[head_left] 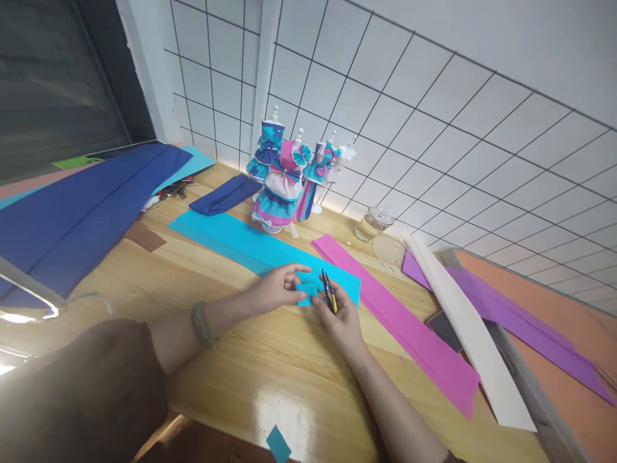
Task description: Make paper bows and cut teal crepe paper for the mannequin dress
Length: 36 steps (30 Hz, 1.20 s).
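Observation:
My left hand [282,287] pinches the left edge of a small bright-blue piece of crepe-like paper [307,294] between thumb and fingers. Black-bladed snips with yellow on the handle [329,292] lie in my right hand [344,321], their tips pointing up and away. The right thumb also meets the right edge of the small blue piece. Both hands are just above a long strip of the same blue material [260,247] on the wooden table [231,379]. Part of the snips' handle is hidden in the palm.
Miniature dresses on stands [282,186] rise behind the blue strip. A lidded glass jar [373,223] stands by the tiled wall. Pink [409,328], white [472,328] and purple [511,315] strips lie to the right, dark-blue material [96,212] at left. A teal scrap [278,444] is near the front edge.

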Each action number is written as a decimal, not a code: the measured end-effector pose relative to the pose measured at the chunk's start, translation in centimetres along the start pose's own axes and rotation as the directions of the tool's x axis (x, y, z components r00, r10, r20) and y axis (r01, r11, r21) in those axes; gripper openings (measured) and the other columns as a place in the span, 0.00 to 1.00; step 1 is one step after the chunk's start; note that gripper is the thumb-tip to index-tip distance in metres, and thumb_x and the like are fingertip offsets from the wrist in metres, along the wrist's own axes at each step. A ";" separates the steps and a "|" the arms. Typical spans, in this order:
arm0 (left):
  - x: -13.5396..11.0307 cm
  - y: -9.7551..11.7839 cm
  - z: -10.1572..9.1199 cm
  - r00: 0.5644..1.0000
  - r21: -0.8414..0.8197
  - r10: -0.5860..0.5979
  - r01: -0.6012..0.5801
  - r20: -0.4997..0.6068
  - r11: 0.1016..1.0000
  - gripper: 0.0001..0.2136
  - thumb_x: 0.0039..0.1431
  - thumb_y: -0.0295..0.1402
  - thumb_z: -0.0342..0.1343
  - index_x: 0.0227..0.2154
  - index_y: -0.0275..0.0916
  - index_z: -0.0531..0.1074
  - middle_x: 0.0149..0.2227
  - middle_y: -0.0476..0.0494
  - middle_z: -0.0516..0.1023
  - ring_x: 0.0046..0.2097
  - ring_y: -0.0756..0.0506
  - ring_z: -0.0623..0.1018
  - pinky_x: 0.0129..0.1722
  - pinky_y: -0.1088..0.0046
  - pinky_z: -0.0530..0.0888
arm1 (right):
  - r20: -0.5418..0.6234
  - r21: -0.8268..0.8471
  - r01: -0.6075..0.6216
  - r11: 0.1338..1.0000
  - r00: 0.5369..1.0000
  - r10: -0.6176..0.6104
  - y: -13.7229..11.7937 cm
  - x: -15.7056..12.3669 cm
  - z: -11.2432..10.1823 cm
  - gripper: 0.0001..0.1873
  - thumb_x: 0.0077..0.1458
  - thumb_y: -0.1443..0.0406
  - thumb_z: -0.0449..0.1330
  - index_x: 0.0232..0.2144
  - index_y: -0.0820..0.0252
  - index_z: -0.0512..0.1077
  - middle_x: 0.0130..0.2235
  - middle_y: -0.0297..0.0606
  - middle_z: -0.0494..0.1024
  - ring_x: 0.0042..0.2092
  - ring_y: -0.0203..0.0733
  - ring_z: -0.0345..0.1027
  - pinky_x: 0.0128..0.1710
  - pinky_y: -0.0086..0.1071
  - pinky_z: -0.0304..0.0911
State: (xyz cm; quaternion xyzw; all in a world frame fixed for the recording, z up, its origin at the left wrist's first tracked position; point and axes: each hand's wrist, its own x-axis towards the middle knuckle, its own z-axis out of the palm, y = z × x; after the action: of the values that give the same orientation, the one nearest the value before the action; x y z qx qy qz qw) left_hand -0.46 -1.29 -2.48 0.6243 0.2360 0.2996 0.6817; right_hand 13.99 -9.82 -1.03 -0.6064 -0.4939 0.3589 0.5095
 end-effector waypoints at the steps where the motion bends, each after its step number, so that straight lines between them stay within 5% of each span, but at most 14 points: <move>1: -0.1 0.1 0.1 1.000 0.017 0.005 -0.004 -0.003 1.000 0.25 0.43 0.34 0.60 0.47 0.37 0.62 0.25 0.54 0.62 0.26 0.55 0.65 0.25 0.79 0.64 | -0.001 -0.003 -0.003 1.000 1.000 0.003 0.1 0.0 -0.1 0.23 0.46 0.59 0.59 0.45 0.56 0.64 0.36 0.36 0.70 0.34 0.37 0.63 0.33 0.30 0.59; 12: 0.0 -0.3 -0.1 0.993 0.035 -0.086 0.084 0.079 0.996 0.25 0.46 0.34 0.58 0.48 0.34 0.59 0.23 0.54 0.64 0.25 0.52 0.69 0.25 0.75 0.66 | -0.028 -0.033 -0.028 0.999 0.999 0.027 0.2 0.2 -0.4 0.26 0.45 0.60 0.60 0.47 0.59 0.63 0.29 0.34 0.68 0.28 0.34 0.59 0.28 0.29 0.56; 29: 0.3 -0.8 -0.2 0.985 0.032 -0.169 0.168 0.027 0.985 0.23 0.41 0.38 0.61 0.41 0.32 0.66 0.28 0.44 0.74 0.27 0.50 0.73 0.27 0.73 0.70 | -0.077 -0.131 0.031 0.991 0.996 -0.041 0.3 0.4 -0.2 0.27 0.44 0.60 0.60 0.48 0.60 0.63 0.31 0.36 0.73 0.31 0.38 0.64 0.32 0.33 0.60; 36: 0.3 -0.8 -0.4 0.991 0.122 -0.124 0.117 0.051 0.986 0.16 0.47 0.43 0.55 0.28 0.32 0.70 0.28 0.43 0.75 0.25 0.51 0.73 0.26 0.74 0.71 | -0.019 -0.145 0.052 0.988 0.998 -0.055 1.2 0.3 0.0 0.27 0.45 0.61 0.60 0.48 0.60 0.62 0.30 0.36 0.73 0.32 0.38 0.66 0.34 0.32 0.61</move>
State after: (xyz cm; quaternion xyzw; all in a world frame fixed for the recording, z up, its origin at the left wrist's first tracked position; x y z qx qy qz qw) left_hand -0.46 -0.85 -3.27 0.6567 0.2708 0.2250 0.6670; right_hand 14.39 -9.48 -2.19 -0.6324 -0.5286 0.3014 0.4794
